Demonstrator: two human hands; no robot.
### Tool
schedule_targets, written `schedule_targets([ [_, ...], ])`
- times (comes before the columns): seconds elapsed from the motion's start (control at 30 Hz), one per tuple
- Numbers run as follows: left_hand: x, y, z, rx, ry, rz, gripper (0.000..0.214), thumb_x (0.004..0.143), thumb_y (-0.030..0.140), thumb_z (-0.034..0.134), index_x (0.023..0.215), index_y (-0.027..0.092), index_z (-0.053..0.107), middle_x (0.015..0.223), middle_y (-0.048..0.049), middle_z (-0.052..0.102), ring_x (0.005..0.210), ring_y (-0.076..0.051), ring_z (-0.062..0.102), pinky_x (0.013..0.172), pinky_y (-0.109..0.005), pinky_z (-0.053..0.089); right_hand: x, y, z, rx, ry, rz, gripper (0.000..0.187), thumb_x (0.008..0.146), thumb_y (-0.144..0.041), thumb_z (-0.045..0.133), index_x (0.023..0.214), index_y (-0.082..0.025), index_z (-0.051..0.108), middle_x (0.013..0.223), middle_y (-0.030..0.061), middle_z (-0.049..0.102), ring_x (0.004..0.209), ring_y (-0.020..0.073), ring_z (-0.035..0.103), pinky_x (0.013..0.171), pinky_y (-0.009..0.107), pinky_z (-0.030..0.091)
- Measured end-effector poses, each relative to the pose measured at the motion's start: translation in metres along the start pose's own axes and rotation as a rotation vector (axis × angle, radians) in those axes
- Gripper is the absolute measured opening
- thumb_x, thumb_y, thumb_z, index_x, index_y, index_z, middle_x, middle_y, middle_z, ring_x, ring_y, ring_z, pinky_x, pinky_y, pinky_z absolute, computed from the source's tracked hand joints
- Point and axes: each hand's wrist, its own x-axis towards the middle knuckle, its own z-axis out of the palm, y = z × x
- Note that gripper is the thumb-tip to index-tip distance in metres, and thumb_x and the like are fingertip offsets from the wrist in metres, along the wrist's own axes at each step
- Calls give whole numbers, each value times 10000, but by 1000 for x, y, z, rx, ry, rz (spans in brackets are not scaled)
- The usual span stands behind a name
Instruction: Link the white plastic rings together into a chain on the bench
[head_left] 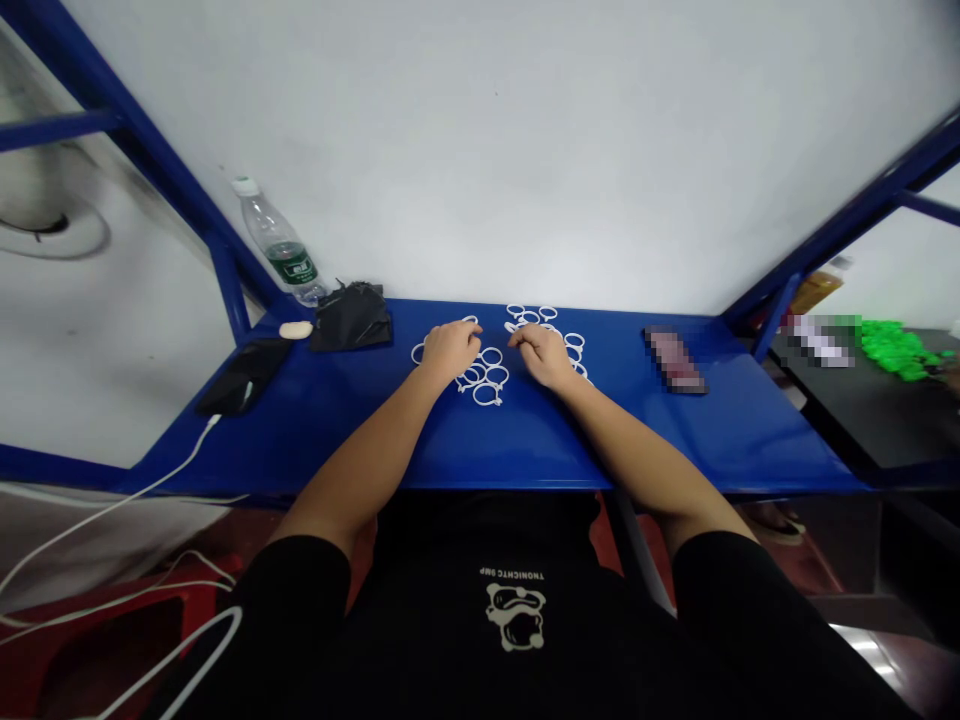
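Several thin white plastic rings with small tabs lie in two groups on the blue tabletop. My left hand (452,348) rests over the left group of rings (487,395), palm down with its fingers curled in. My right hand (544,352) is bent over the right group of rings (574,341), its thumb and forefinger drawn together. White ring edges show right behind the right fingers. Whatever either hand may hold is hidden under the fingers. A narrow gap of blue surface separates the two hands.
At left on the blue table (510,450) are a clear bottle (289,255), a black plastic piece (351,318), a small pale object (295,330) and a black phone (244,376) with a white cable. A blurred-out flat item (675,360) lies right. Blue frame bars flank both sides.
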Motion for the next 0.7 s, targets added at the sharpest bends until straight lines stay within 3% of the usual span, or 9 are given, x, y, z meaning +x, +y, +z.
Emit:
schedule_targets([
  [0.13, -3, 5, -7, 160, -120, -125, 451, 1036, 188, 504, 1426, 239, 724, 1214, -129, 817, 1138, -328, 764, 1020, -456, 566, -2, 5, 6, 54, 6, 31, 453, 904, -128, 460, 1287, -187, 694, 1142, 95, 825, 1036, 271, 767, 945, 404, 581],
  [0.23, -4, 9, -13, 192, -157, -160, 414, 1017, 183, 523, 1349, 229, 765, 1195, -142, 812, 1135, -347, 756, 977, -458, 571, -2, 6, 9, 11, -14, 74, 514, 923, -137, 492, 1405, -191, 662, 1252, 100, 820, 1096, 290, 775, 987, 446, 597],
  [0.37, -5, 10, -16, 206, -171, -151, 323, 1010, 198, 533, 1107, 209, 842, 1256, -145, 771, 1112, -341, 748, 948, -450, 578, 0, 6, 11, -62, -74, 55, 460, 955, -154, 512, 1353, -196, 738, 1295, 99, 813, 1122, 281, 776, 1020, 445, 599],
  [0.5, -7, 10, -14, 139, -93, -89, 305, 1027, 316, 601, 1208, 222, 827, 1420, -144, 671, 1084, -315, 737, 935, -432, 579, 1, 2, 5, -76, -67, -34, 376, 997, -224, 535, 1284, -198, 777, 1346, 104, 788, 1181, 275, 752, 1042, 436, 587],
  [0.6, -9, 13, -12, 110, -131, -20, 305, 1039, 378, 611, 1195, 231, 828, 1254, -127, 734, 1089, -312, 723, 930, -416, 566, 0, -4, -11, -103, -69, -75, 354, 1015, -260, 542, 1270, -216, 783, 1334, 97, 785, 1191, 274, 740, 1026, 428, 581],
  [0.7, -10, 17, -10, 128, -220, 1, 271, 1035, 382, 629, 1090, 218, 836, 1163, -124, 752, 1067, -303, 719, 883, -387, 553, -2, -10, -35, -176, -168, -73, 342, 1024, -322, 578, 1283, -229, 782, 1275, 96, 803, 1112, 281, 750, 967, 426, 578],
])
